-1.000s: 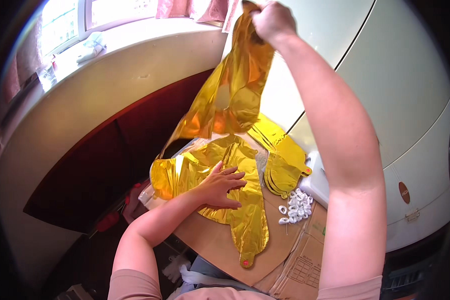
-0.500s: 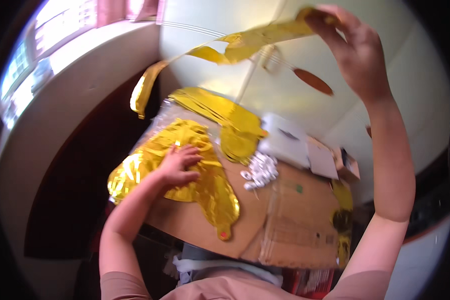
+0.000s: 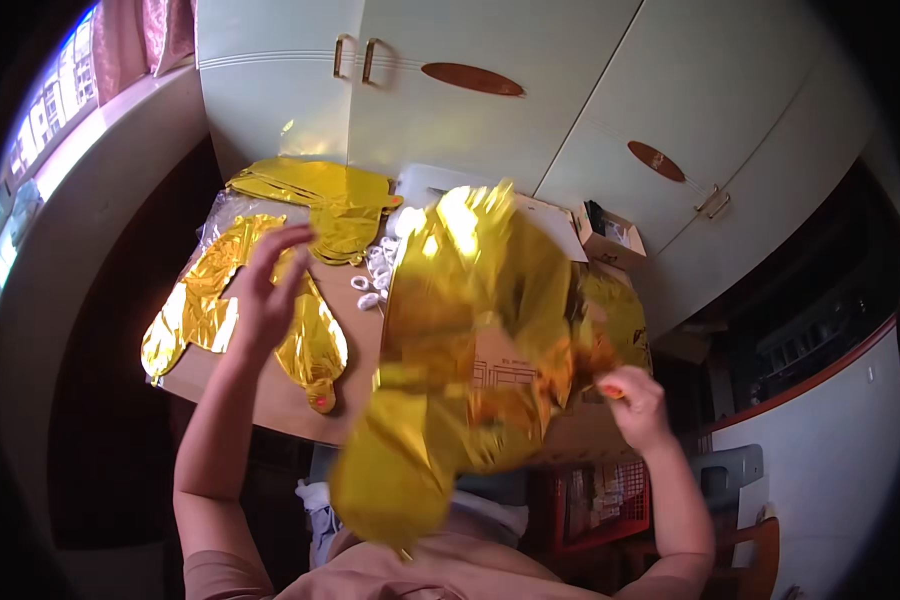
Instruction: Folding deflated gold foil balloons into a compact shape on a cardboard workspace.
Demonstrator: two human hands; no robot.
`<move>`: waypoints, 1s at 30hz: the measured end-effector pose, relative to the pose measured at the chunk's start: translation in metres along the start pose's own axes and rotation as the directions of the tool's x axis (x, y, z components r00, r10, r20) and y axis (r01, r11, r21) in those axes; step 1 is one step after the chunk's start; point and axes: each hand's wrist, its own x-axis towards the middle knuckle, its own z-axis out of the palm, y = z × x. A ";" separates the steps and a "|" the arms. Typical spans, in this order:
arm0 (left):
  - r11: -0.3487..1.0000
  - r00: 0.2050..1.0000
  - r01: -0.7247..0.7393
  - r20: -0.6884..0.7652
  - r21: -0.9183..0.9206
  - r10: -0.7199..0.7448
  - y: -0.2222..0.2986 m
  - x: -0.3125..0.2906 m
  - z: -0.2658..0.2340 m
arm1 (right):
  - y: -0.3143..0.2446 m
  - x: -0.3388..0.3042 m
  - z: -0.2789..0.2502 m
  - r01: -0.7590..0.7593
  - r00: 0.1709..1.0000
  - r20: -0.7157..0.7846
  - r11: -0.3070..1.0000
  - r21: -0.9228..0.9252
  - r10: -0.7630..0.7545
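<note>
My right hand [image 3: 638, 408] is closed on one end of a gold foil balloon [image 3: 410, 450], with an orange-red spot showing at the fingers. The flat, crinkled balloon hangs out to the left over the table and its front edge, blurred in places; cardboard shows through a gap in its shape. My left hand [image 3: 268, 290] is raised with its fingers apart, holding nothing. Beneath it a second gold foil balloon [image 3: 315, 335] lies on the table, a red spot on its near tip. Behind that rests a stack of flat gold balloons [image 3: 310, 185].
Small white rolls or loops [image 3: 368, 300] lie in a pile mid-table, partly covered by the hanging balloon. A small open box [image 3: 610, 235] stands at the back right, before pale cupboard doors [image 3: 470, 130]. Below the table is a red crate [image 3: 648, 500].
My right hand has come down from high up to the table's right side, bringing the balloon over the middle. My left hand has lifted off the other balloon. The view has shifted right.
</note>
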 end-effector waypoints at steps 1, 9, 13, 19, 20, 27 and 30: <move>0.990 0.991 0.045 0.135 -0.137 -0.026 0.018 -0.020 0.019 | 0.009 -0.016 0.006 0.001 1.000 0.024 1.000 0.003 -0.001; 0.928 0.491 -0.245 0.861 0.279 -0.129 0.076 -0.142 0.137 | 0.065 -0.096 0.048 -0.137 0.987 0.080 0.990 0.011 0.136; 0.750 0.622 -0.521 0.783 0.406 0.008 0.017 -0.103 0.181 | 0.077 -0.097 0.042 -0.206 0.978 0.033 0.978 -0.035 0.207; 0.635 0.769 -0.436 0.631 0.637 -0.105 -0.016 -0.037 0.208 | 0.063 -0.098 0.051 -0.290 0.956 0.033 0.956 -0.032 0.291; 0.730 0.719 -0.385 0.680 0.565 -0.147 -0.008 -0.042 0.209 | 0.064 -0.097 0.057 -0.231 0.973 -0.013 0.972 -0.034 0.231; 0.881 0.507 -0.373 0.859 0.292 -0.070 0.027 -0.118 0.174 | 0.076 -0.111 0.032 -0.343 0.917 0.305 0.897 0.279 0.256; 0.914 0.592 -0.313 0.806 0.259 -0.026 -0.003 -0.093 0.189 | 0.083 -0.094 0.018 -0.464 0.868 0.402 0.766 0.445 0.292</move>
